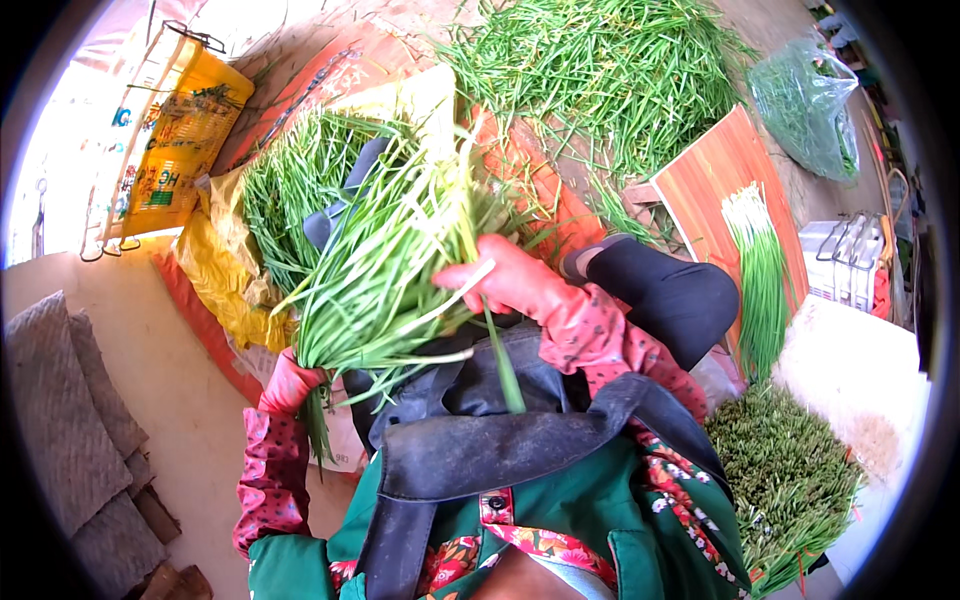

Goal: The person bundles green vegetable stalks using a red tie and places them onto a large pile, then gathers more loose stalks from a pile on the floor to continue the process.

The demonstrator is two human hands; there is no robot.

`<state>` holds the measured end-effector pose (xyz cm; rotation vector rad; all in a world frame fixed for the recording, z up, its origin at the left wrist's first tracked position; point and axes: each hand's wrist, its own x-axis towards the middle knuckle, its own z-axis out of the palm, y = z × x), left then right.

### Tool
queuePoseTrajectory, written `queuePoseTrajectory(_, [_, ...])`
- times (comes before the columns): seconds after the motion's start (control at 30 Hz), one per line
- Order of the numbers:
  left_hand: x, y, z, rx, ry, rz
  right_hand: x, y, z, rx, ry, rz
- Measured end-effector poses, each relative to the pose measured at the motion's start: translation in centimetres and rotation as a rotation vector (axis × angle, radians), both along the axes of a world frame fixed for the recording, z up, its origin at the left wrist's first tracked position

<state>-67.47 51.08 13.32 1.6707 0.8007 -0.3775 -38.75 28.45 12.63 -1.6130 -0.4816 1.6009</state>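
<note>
A large loose bunch of green chives (385,270) with pale stem ends lies across my lap. My left hand (292,385), in a red rubber glove, is closed round the leafy end of the bunch at its lower left. At the bunch's right side is my right hand (510,280), gloved the same way. Its fingers are bent and pinch a loose chive stalk, whose green blade (507,370) hangs below them. The bunch partly hides those fingertips. Behind it, more chives (290,200) rest on a yellow sack (225,235).
A big chive heap (620,80) covers the far floor. To the right, a neat chive bundle (755,270) lies on a wooden board (705,190), near tied bundles (785,480) and a filled plastic bag (805,110). A yellow basket (185,140) stands far left; grey sheets (75,420) lie left.
</note>
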Motion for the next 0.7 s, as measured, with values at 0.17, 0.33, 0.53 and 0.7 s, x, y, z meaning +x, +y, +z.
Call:
queuePoseTrajectory(0.17, [0.8,-0.2,-0.4,-0.024,-0.07,-0.091,1.0,-5.2,-0.7,-0.124,0.038,-0.335])
queuePoseTrajectory(0.33, [1.3,0.2,-1.0,0.055,-0.146,-0.199,7.8,-11.9,-1.7,-0.09,-0.183,-0.887])
queuePoseTrajectory(0.53, [1.5,-0.1,-0.8,0.016,-0.131,-0.099,2.7,-1.6,-4.9,0.25,-0.57,-0.124])
queuePoseTrajectory(0.7, [1.4,-0.4,1.1,-0.048,-0.06,-0.036,5.5,-5.0,-8.8,-0.247,-0.498,-0.395])
